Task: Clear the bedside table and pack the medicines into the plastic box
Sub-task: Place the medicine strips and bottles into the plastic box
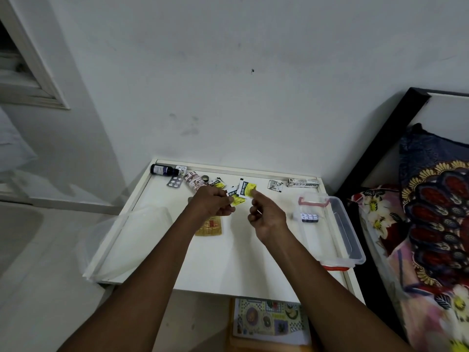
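Over the middle of the white bedside table point(228, 262), my left hand point(212, 204) pinches a white-and-yellow swab sachet point(234, 196). My right hand point(266, 215) pinches a second yellow sachet point(246, 189) beside it. The clear plastic box point(342, 224) with red clips stands at the table's right side and holds a blister strip point(309, 216). Along the back edge lie a dark bottle point(162, 170), a pill blister point(174, 182), a labelled bottle point(194, 182), another sachet point(217, 183), a small foil pack point(275, 185) and a long tube carton point(303, 182). An orange blister sheet point(209, 228) lies under my left wrist.
The box's clear lid point(121, 240) lies on the table's left part, over the edge. A bed with a patterned pillow point(431, 212) stands to the right. A patterned mat point(269, 318) lies on the floor below the table. The wall is right behind.
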`<action>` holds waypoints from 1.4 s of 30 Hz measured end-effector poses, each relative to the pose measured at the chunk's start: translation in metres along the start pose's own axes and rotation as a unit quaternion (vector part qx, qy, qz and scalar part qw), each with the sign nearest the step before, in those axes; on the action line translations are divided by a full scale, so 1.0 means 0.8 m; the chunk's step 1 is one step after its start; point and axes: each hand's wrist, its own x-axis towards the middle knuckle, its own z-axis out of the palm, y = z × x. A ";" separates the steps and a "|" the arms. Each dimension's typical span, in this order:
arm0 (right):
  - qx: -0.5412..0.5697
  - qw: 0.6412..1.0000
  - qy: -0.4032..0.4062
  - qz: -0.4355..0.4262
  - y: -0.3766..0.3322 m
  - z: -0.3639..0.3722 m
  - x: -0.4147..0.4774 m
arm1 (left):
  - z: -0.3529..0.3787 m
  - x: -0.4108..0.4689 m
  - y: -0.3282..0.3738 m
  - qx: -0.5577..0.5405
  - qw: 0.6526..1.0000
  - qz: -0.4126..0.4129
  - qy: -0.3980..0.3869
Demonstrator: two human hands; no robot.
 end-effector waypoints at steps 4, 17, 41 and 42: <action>-0.035 0.999 0.024 0.004 0.011 0.007 -0.011 | 0.000 -0.002 0.001 -0.076 0.997 0.001 -0.024; -0.111 0.993 0.021 -0.047 0.025 0.012 -0.015 | -0.002 -0.003 0.004 -0.038 0.999 0.004 -0.004; -0.162 0.973 -0.060 -0.154 0.016 0.008 -0.002 | 0.010 -0.005 0.005 0.218 0.970 0.097 0.055; -0.160 0.973 -0.052 -0.155 0.016 0.008 -0.001 | 0.011 -0.006 0.006 0.213 0.971 0.095 0.051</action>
